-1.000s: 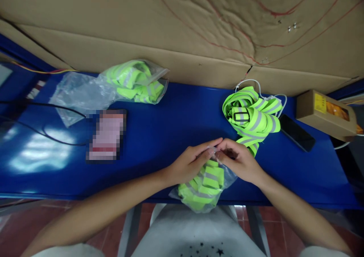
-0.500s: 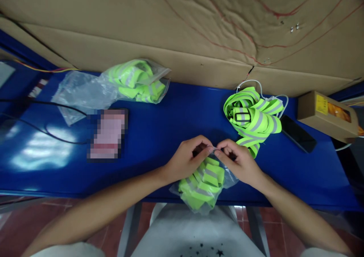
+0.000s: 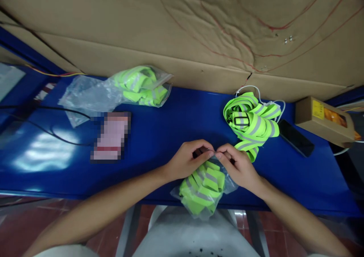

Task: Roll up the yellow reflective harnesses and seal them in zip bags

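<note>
A clear plastic bag [image 3: 229,181] with folded neon yellow-green reflective straps [image 3: 203,187] inside lies at the front edge of the blue table. My left hand [image 3: 190,159] pinches the bag's top edge between thumb and fingers. Close beside it, my right hand [image 3: 237,164] pinches the same edge, the fingertips of both hands nearly touching. The fingers hide most of that edge. Just beyond my right hand is a loose pile of the same straps [image 3: 253,126], with a black buckle [image 3: 241,121] on top.
Another bagged strap bundle [image 3: 139,84] lies at the back left, with a crumpled clear bag [image 3: 88,96] beside it. A pixelated phone [image 3: 112,135] and black cables are at the left. A dark phone [image 3: 296,137] and cardboard box [image 3: 324,122] stand right. Cardboard [image 3: 113,56] lines the back.
My fingertips have drawn slightly closer together on the bag's edge. The camera view has shifted a little, so the table items appear slightly lower.
</note>
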### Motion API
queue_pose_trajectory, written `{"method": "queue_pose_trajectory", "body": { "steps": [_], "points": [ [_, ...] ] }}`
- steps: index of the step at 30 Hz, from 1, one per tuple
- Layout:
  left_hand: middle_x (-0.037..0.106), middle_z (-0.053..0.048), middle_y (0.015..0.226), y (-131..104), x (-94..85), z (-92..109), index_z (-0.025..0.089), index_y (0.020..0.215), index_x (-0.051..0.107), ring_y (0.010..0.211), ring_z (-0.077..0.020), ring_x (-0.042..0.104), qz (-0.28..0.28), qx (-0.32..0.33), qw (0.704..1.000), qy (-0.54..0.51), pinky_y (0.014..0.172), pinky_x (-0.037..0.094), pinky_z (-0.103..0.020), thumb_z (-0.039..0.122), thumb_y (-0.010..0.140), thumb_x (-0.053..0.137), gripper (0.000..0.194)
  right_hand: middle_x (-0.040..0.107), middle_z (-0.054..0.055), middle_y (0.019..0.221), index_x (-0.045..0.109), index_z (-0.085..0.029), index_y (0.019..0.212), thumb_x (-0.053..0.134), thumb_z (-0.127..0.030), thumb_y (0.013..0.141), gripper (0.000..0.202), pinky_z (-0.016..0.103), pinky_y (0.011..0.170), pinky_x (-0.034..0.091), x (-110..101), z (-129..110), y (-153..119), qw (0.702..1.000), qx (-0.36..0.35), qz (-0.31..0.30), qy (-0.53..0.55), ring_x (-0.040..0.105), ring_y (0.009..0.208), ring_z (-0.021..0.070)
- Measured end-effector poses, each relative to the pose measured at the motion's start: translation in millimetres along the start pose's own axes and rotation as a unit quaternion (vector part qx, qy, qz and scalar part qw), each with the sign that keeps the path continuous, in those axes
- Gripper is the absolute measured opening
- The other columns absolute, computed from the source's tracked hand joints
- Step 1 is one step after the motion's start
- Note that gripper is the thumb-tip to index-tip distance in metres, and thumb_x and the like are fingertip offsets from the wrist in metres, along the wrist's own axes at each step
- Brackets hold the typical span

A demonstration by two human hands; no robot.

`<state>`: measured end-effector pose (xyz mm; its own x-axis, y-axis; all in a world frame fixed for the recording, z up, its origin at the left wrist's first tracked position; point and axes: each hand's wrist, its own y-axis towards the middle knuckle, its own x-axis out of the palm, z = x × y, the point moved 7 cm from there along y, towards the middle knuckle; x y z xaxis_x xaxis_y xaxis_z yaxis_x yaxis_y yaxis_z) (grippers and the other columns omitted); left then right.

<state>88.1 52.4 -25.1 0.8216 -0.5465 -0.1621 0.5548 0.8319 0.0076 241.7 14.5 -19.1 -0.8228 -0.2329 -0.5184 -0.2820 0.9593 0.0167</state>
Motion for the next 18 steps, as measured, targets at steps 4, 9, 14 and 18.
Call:
{"method": "queue_pose_trajectory", "body": {
  "steps": [4, 9, 14, 18],
  "points": [
    [0.073, -0.001, 0.081, 1, -6.0, -4, 0.016, 0.091, 0.074, 0.07, -0.0113, 0.062, 0.022, -0.013, 1.0, -0.008, 0.066, 0.046, -0.022, 0.035, 0.096, 0.066, 0.021, 0.046, -0.007, 0.062, 0.06, -0.021, 0.094, 0.054, -0.035, 0.104, 0.018, 0.022, 0.053, 0.033, -3, -4, 1, 0.999, -0.007, 0.002, -0.045, 0.045, 0.053, 0.0077],
    [0.073, -0.002, 0.08, 7, -28.3, -8, 0.016, 0.09, 0.074, 0.071, -0.0126, 0.063, 0.077, -0.019, 0.995, -0.061, 0.066, 0.048, -0.022, 0.039, 0.094, 0.067, 0.024, 0.047, -0.006, 0.059, 0.053, -0.02, 0.072, 0.057, -0.041, 0.103, 0.037, 0.023, 0.053, 0.034, -20, -1, 5, 0.996, -0.001, 0.038, -0.077, 0.045, 0.052, 0.008],
    [0.074, -0.002, 0.083, 12, -60.7, -1, 0.016, 0.094, 0.076, 0.073, -0.0136, 0.065, 0.185, 0.013, 0.982, -0.047, 0.069, 0.051, -0.023, 0.039, 0.094, 0.067, 0.024, 0.053, -0.005, 0.065, 0.063, -0.021, 0.09, 0.06, -0.045, 0.1, 0.026, 0.023, 0.056, 0.037, -33, 5, 8, 0.992, 0.007, 0.054, -0.111, 0.051, 0.056, 0.0102],
    [0.076, -0.004, 0.087, 11, -69.9, 8, 0.017, 0.094, 0.075, 0.074, -0.0146, 0.067, 0.196, 0.038, 0.98, -0.011, 0.069, 0.053, -0.024, 0.039, 0.094, 0.067, 0.024, 0.051, -0.006, 0.062, 0.055, -0.022, 0.092, 0.049, -0.044, 0.105, 0.026, 0.025, 0.056, 0.036, -23, 5, 7, 0.992, 0.017, -0.001, -0.125, 0.05, 0.053, 0.0113]
  ]
}}
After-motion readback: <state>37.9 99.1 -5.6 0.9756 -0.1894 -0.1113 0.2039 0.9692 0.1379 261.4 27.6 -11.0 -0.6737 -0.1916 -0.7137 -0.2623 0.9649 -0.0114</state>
